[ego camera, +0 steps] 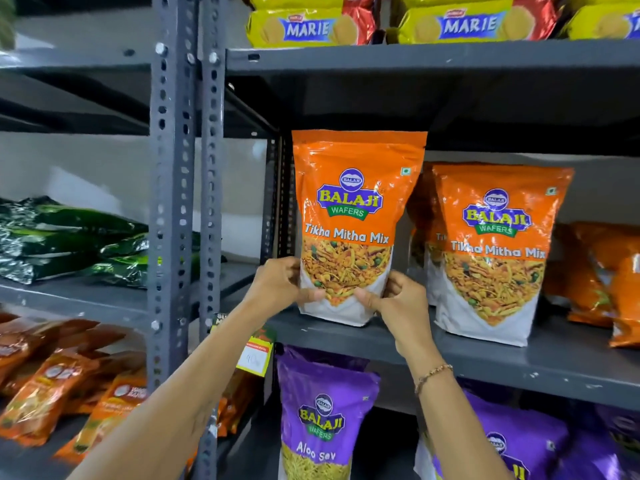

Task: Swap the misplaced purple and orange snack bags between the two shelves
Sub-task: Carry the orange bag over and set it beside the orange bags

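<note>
The orange snack bag [356, 223] stands upright at the left end of the middle shelf [554, 362], just beside a matching orange bag [498, 251]. Left hand [277, 285] and right hand [403, 303] each grasp its lower corners. A purple bag [322, 420] stands on the shelf below.

Yellow Marie biscuit packs [304, 27] line the top shelf; dark green foil bags [69, 240] lie stacked left, above small orange sachets [52, 386].
</note>
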Demonstrator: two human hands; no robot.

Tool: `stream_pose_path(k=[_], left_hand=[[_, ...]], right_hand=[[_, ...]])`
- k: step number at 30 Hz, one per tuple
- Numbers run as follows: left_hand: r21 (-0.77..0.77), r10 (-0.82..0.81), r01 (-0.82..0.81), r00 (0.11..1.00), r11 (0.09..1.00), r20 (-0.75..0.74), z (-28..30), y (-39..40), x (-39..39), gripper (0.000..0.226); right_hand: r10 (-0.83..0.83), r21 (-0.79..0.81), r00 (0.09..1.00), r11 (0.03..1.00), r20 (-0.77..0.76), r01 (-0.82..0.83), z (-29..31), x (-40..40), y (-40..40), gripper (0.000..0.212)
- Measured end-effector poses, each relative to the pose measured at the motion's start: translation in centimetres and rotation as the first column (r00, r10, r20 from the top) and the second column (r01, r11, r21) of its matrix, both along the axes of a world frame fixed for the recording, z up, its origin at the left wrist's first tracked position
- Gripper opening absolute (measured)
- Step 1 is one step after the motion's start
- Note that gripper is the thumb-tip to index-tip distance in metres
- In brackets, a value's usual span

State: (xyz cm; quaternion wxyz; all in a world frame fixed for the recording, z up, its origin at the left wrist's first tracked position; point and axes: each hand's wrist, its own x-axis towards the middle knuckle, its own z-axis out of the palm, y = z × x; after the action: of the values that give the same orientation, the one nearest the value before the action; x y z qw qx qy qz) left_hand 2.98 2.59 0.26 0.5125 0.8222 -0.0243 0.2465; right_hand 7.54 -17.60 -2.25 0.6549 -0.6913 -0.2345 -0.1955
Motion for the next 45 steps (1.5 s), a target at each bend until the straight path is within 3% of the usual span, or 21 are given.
stream_pose_path(k=[4,5,8,9,15,21,30,34,41,45], left_hand=[[-0.014,-0.022,0.023,1.0,1.0,0.015,-0.5,-0.4,1.1,0.046],[-0.014,-0.022,0.023,1.0,1.0,0.013,-0.6,-0.4,1.3,0.048],[-0.016,-0.025,0.026,1.0,1.0,0.016,-0.9,-0.5,1.8,0.061],[-0.014,-0.027,0.027,0.999,1.0,0.02,-0.9,-0.5,1.9,0.059],[-0.026,-0.066,0.067,0.996,0.997,0.057,-1.3,-0.4,2.1,0.047],[-0.056,-0.06,0.064,0.996,0.996,0.07,-1.6,-0.3,2.5,0.053],[0.043,-0.025,0.021,0.993,0.999,0.114,-2.5,-0.1,2.4,0.047],[0.083,-0.008,-0.003,0.992,0.997,0.124,-2.6,0.0,2.3,0.05],[0.084,-0.03,0.022,0.995,0.996,0.096,-2.5,0.3,2.2,0.049],[0.159,-0.016,0.0,0.995,0.987,0.1,-2.4,0.2,1.7,0.05]], right_hand=[[-0.053,-0.023,0.999,0.998,0.005,0.053,-0.1,0.7,0.1,0.065],[-0.05,-0.028,0.999,0.998,-0.002,0.05,0.0,0.7,0.1,0.062],[-0.047,-0.043,0.997,0.998,-0.057,0.045,0.2,1.0,-0.1,0.026],[-0.033,-0.044,0.997,0.999,-0.067,0.03,0.2,1.0,-0.2,0.024],[-0.002,-0.014,0.996,1.0,-0.092,0.001,0.0,1.2,-0.1,0.042],[0.016,-0.026,0.995,0.999,-0.097,-0.018,-0.1,1.2,-0.1,0.035],[0.042,-0.108,0.995,0.993,-0.09,-0.052,-0.1,1.2,0.1,0.053],[0.034,-0.162,0.998,0.986,-0.059,-0.043,-0.2,1.1,0.4,0.044],[0.001,-0.191,0.999,0.982,-0.036,-0.008,-0.1,1.1,0.7,0.046],[-0.017,-0.213,0.999,0.977,-0.027,0.011,-0.1,1.0,0.8,0.053]])
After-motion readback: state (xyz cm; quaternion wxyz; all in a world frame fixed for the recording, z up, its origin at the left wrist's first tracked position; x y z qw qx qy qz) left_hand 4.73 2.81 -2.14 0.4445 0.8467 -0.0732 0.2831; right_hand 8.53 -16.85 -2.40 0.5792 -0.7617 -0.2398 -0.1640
